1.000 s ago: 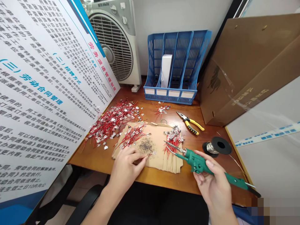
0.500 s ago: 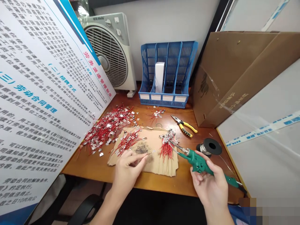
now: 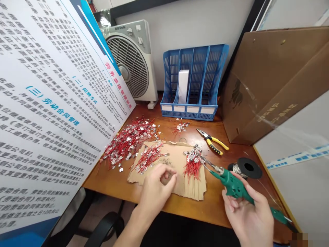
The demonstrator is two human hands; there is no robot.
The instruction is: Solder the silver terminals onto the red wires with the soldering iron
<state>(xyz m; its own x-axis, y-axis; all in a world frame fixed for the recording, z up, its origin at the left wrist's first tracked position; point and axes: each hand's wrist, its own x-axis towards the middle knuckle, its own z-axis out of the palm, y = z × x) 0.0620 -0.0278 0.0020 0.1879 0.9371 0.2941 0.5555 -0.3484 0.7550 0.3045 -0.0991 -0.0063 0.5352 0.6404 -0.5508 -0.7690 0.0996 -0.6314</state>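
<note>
My left hand [image 3: 158,187] rests on a brown cardboard sheet [image 3: 191,188], fingers curled in a pinch over its scorched middle; what they pinch is hidden. My right hand [image 3: 246,212] grips a green soldering iron [image 3: 235,187] whose metal tip points up-left toward a small bundle of red wires with metal tabs [image 3: 192,163] on the cardboard. A second bundle [image 3: 149,157] lies at the cardboard's left end, and a large heap of the same red wires [image 3: 128,142] spreads on the wooden desk [image 3: 218,206] beyond it.
A black solder spool [image 3: 245,168] and yellow-handled pliers [image 3: 213,141] lie on the right. A blue file rack [image 3: 194,82] and a white fan [image 3: 136,61] stand at the back. A printed board [image 3: 46,113] leans on the left, a cardboard box [image 3: 272,85] on the right.
My left hand has closed over the scorched middle of the cardboard. The soldering iron's tip has swung toward the right-hand wire bundle. The camera has shifted.
</note>
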